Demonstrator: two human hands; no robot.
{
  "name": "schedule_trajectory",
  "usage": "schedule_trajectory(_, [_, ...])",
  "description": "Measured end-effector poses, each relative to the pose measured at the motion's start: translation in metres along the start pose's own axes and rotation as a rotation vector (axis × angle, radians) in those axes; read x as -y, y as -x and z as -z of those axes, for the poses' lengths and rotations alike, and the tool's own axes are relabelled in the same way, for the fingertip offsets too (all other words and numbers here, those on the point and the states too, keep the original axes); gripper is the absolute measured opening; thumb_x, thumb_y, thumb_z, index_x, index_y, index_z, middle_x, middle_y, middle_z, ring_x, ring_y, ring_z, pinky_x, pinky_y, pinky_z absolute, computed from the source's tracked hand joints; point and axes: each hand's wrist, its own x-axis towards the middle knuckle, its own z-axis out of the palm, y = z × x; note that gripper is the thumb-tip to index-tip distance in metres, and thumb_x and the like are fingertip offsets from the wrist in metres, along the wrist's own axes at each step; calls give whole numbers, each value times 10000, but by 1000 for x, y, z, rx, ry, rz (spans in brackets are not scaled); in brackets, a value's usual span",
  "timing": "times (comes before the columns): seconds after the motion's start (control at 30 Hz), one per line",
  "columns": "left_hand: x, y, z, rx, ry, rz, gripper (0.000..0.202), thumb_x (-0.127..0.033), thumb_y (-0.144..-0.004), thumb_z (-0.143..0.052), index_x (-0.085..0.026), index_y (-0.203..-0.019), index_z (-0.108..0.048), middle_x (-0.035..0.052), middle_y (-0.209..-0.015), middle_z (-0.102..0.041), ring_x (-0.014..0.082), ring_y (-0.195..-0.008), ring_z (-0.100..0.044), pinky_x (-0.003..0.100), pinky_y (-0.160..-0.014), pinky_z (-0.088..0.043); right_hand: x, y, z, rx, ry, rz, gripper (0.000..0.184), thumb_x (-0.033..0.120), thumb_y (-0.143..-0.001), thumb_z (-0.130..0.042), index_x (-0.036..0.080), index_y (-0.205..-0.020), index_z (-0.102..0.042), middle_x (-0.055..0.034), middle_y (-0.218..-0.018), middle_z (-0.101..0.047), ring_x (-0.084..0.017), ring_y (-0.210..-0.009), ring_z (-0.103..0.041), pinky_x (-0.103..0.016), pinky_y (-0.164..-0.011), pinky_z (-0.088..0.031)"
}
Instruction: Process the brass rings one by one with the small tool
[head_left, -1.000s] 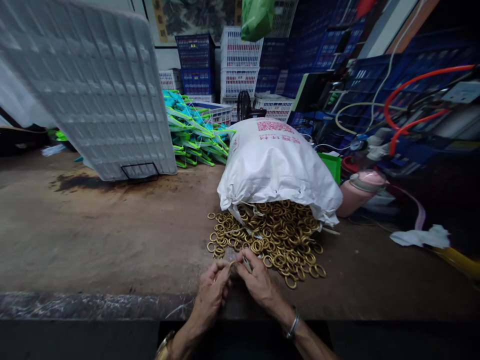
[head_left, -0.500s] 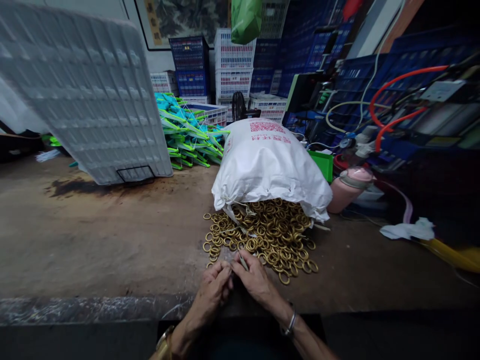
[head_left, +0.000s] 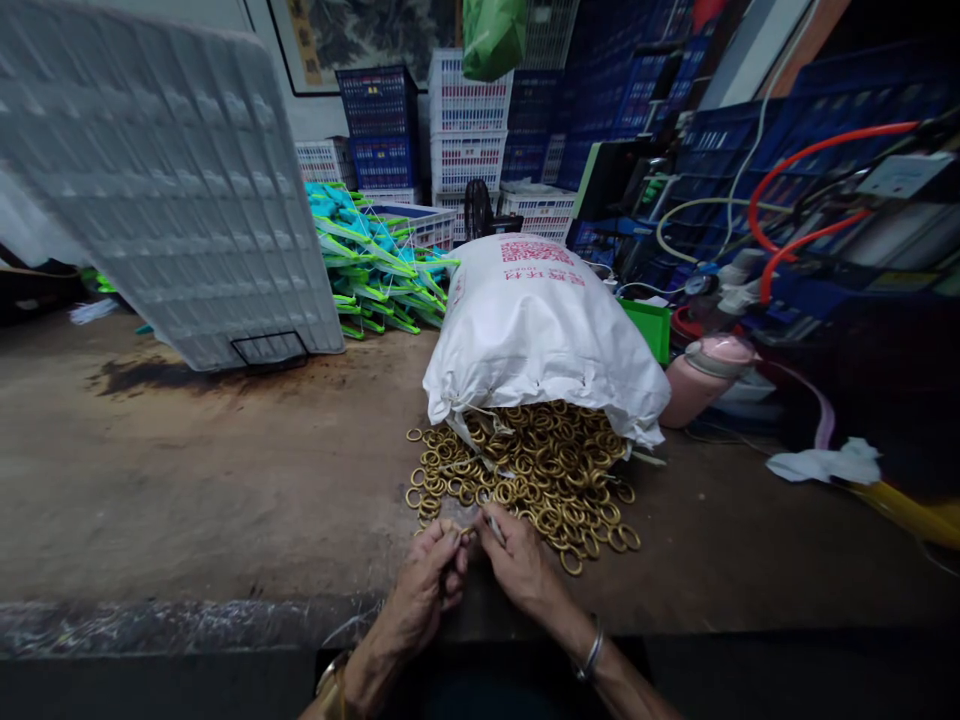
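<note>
A heap of brass rings (head_left: 525, 475) spills from the open mouth of a white woven sack (head_left: 536, 330) lying on the workbench (head_left: 187, 480). Both hands meet at the near edge of the heap. My left hand (head_left: 426, 582) is closed, pinching a brass ring (head_left: 457, 530) between its fingertips. My right hand (head_left: 520, 565) is closed round a thin metal tool (head_left: 493, 524), its tip close to that ring. A watch sits on the left wrist and a bangle on the right.
A grey plastic tray (head_left: 180, 190) leans at the back left beside a stack of green and blue items (head_left: 375, 270). A pink bottle (head_left: 705, 365), a green box (head_left: 649, 325), hoses and machinery stand on the right. Crates are stacked behind.
The hands have stayed together at the heap's near edge, with only small finger movements. The camera view has shifted slightly.
</note>
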Motion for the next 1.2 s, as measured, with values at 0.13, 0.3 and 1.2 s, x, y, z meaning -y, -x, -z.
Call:
schedule_trajectory(0.13, [4,-5,2,-27,-87,-61,338,-495,-758,-543,-181,-709,-427,-80,-530,-411,17,-359,-235,158,-347,-146,3,7,0,74,275,99,181,112,-758,-382,215,-794,-526,-4,-709,-595,-129,-641,-515,-222,-589,-293])
schedule_trajectory(0.3, [10,-9,6,-64,-169,-98,369,-531,-733,-550,-191,-711,-409,-74,-570,-441,19,-377,-263,166,-366,-170,7,9,1,137,390,91,275,74,-709,-382,202,-898,-535,-33,-795,-623,-154,-727,-551,-233,-641,-307])
schedule_trajectory(1.2, [17,-6,16,21,-294,-216,328,-492,-791,-492,-199,-700,-378,-93,-532,-286,50,-432,-227,185,-401,-179,11,11,0,264,413,65,294,83,-732,-375,187,-953,-539,-55,-827,-629,-162,-768,-557,-233,-647,-307])
